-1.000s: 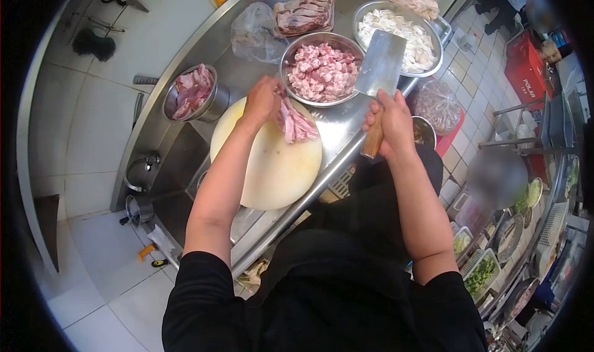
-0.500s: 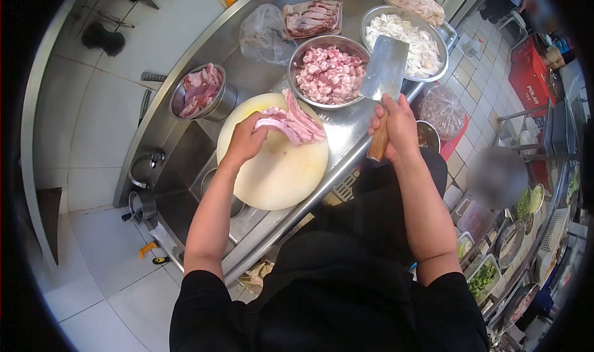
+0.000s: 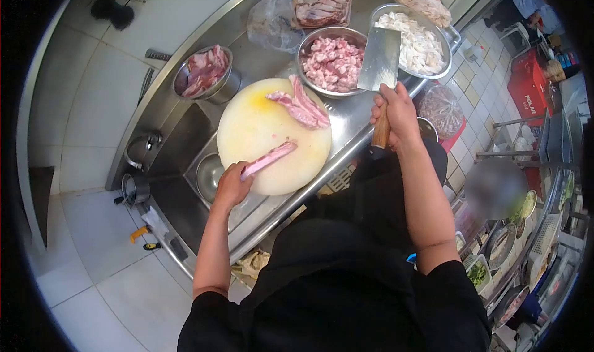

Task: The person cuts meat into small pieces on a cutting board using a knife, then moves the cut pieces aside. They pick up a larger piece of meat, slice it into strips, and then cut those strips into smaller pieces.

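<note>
My left hand is closed on one end of a long strip of raw meat, which lies across the lower part of the round cutting board. More strips of raw meat rest together at the board's upper right. My right hand grips the wooden handle of a cleaver, held up to the right of the board. Its broad blade points away from me and covers part of a steel bowl of diced meat and the edge of a colander of white pieces.
A steel pot of meat stands left of the board, above the sink. At the back are a plastic bag and a pack of sliced meat. A filled clear bag sits right of the counter. Another person is at the far upper right.
My left hand has drawn one strip of meat away from the others and down toward me on the board. The cleaver stays raised in my right hand, its blade slightly more upright.
</note>
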Available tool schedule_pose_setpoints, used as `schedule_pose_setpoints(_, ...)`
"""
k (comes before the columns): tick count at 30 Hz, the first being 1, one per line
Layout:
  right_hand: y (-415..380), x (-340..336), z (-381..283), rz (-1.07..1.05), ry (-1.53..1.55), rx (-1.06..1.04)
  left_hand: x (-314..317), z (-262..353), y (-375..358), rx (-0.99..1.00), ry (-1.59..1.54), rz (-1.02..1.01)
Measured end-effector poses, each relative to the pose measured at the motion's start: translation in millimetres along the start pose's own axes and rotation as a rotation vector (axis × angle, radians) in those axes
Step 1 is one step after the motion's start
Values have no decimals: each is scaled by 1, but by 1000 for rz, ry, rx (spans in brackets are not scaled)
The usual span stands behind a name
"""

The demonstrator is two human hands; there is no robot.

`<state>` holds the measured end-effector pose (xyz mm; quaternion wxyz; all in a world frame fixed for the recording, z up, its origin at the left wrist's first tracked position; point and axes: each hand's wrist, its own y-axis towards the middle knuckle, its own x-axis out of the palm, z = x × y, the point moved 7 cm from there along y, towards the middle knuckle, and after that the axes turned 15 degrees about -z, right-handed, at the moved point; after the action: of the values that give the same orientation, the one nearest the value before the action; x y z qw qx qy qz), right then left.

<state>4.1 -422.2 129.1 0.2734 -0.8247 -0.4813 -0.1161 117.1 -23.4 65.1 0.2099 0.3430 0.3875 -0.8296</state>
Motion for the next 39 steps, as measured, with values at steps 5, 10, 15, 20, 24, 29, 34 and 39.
schedule_pose_setpoints(5, -2, 20, 6, -84, -263, -26, -1, 16, -3, 22, 5, 210)
schedule_pose_setpoints(10, -13, 50, 55, -300, -788, -11, 24, 52, 60, 341, -185, 219)
schedule_pose_setpoints(15, -66, 92, 112, -449, -1467, 120, 49, 43, 72, 243, -218, 227)
schedule_pose_setpoints(20, -77, 105, 145, -501, -1546, 120, 44, 49, 61, 332, -195, 388)
schedule_pose_setpoints(24, -65, 116, 149, -491, -1577, 128, 46, 53, 70, 289, -171, 336)
schedule_pose_setpoints(29, -77, 109, 148, -522, -1641, 135, 45, 50, 73, 285, -199, 390)
schedule_pose_setpoints(34, -114, 80, 145, -547, -1708, 276, 51, 48, 79, 298, -195, 342)
schedule_pose_setpoints(39, -67, 105, 161, -532, -1677, 163, 50, 50, 75, 324, -176, 372)
